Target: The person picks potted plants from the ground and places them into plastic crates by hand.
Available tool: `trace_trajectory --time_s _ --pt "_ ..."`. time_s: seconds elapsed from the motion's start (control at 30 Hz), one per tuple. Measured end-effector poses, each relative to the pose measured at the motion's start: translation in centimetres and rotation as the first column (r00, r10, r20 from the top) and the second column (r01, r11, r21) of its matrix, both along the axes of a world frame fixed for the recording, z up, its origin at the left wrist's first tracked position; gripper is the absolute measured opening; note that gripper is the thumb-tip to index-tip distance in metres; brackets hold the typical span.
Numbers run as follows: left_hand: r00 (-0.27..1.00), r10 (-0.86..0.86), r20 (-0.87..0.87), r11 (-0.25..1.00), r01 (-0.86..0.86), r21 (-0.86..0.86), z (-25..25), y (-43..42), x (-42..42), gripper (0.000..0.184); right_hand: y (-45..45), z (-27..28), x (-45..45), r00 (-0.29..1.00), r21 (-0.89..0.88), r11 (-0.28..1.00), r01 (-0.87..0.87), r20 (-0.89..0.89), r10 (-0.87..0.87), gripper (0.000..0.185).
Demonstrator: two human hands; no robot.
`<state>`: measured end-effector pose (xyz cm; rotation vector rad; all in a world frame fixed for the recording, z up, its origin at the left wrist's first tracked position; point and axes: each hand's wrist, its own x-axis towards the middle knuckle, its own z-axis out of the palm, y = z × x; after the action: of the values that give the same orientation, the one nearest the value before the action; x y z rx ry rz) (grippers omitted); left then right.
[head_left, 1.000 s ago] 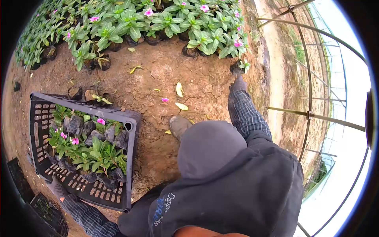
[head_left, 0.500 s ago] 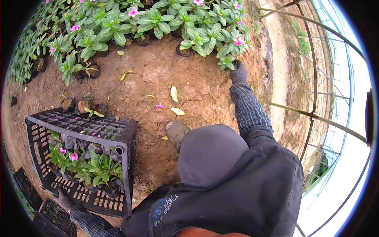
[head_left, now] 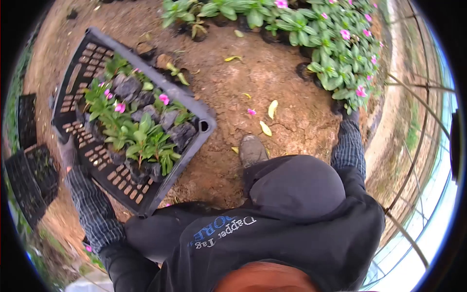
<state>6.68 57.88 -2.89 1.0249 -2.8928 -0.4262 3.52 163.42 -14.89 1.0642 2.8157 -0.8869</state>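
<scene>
My left hand (head_left: 68,150), in a grey glove, grips the near-left rim of a black plastic crate (head_left: 176,163). Slotted walls surround the flower seedlings (head_left: 138,138) inside, which have pink blooms and dark soil bags; the crate sits tilted. My right hand (head_left: 349,115), also gloved, reaches out to the base of a pink-flowered plant (head_left: 335,73) at the bed's near corner. Leaves cover its fingertips, so whether it grips the plant's bag cannot be made out.
Rows of potted flowers (head_left: 253,12) line the far side. Fallen yellow leaves (head_left: 272,109) and my shoe (head_left: 253,150) are on the bare soil. More black crates (head_left: 34,177) stand at the left. Metal poles (head_left: 418,86) run along the right.
The crate has turned and tipped, showing more of the seedlings inside, with my left hand still on its rim. My view has swung left. My right hand stays by the corner plant.
</scene>
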Motion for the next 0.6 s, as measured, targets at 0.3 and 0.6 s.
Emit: trace_trajectory --time_s 0.3,0.6 --pt "0.977 0.177 -0.117 0.984 -0.172 0.046 2.5 6.9 -1.5 0.068 -19.6 8.1 0.6 0.999 0.050 0.998 0.043 -0.020 -0.042 0.039" --pt "0.967 0.237 -0.090 0.971 -0.234 0.047 3.3 8.3 -2.0 0.059 -47.5 24.8 -9.3 0.149 0.431 0.258 -0.865 -0.269 0.951 0.023"
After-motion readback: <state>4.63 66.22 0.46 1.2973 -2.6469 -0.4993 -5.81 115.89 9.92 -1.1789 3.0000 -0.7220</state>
